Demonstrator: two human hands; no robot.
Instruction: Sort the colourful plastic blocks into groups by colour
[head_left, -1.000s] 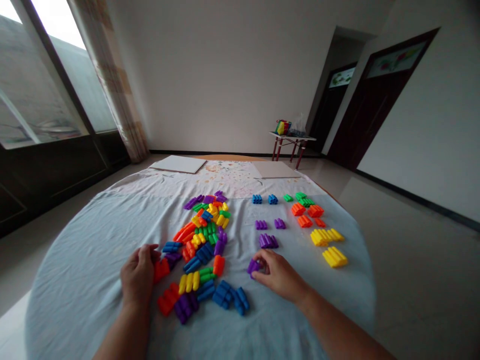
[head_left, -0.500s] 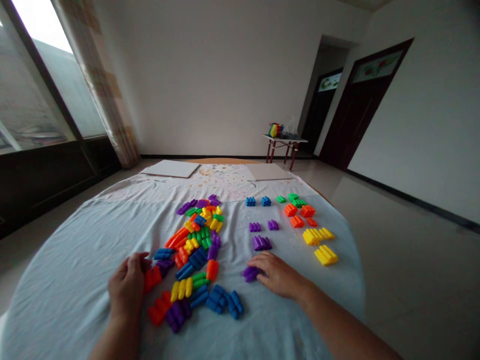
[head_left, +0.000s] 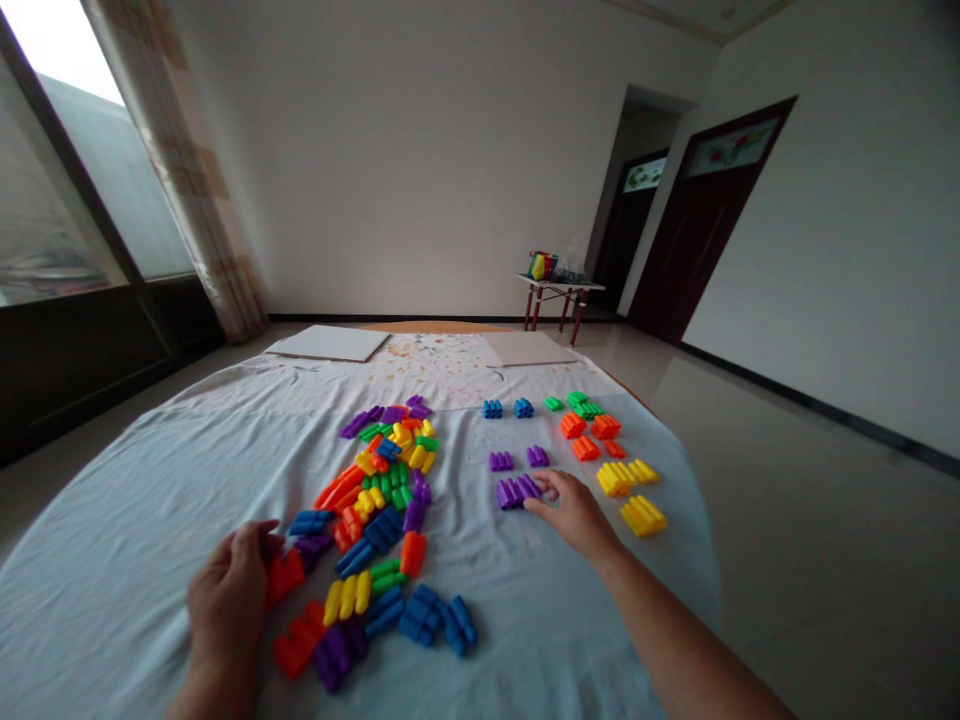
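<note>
My right hand (head_left: 571, 512) has its thumb and fingertips closed around the right end of a purple ridged block group (head_left: 517, 491). Two smaller purple pieces, one on the left (head_left: 501, 461) and one on the right (head_left: 537, 457), lie just beyond it. On the left, my left hand (head_left: 229, 592) rests on the cloth with curled fingers, against a red-orange block (head_left: 285, 577); whatever is under the fingertips is hidden. A mixed pile of coloured blocks (head_left: 390, 482) spreads between the hands, with blue blocks (head_left: 421, 614) at its near end.
Sorted groups stand at the right: blue (head_left: 492, 409), green (head_left: 577, 399), orange (head_left: 573, 425) and yellow (head_left: 642, 516). Two flat boards, left (head_left: 330, 343) and right (head_left: 526, 348), lie at the far edge of the cloth-covered table (head_left: 150, 500). A small side table (head_left: 560, 284) stands beyond.
My right hand has moved forward from the near cloth to the large purple group. The loose purple piece no longer lies at its earlier spot. The view has shifted slightly; my left hand stays by the red-orange block.
</note>
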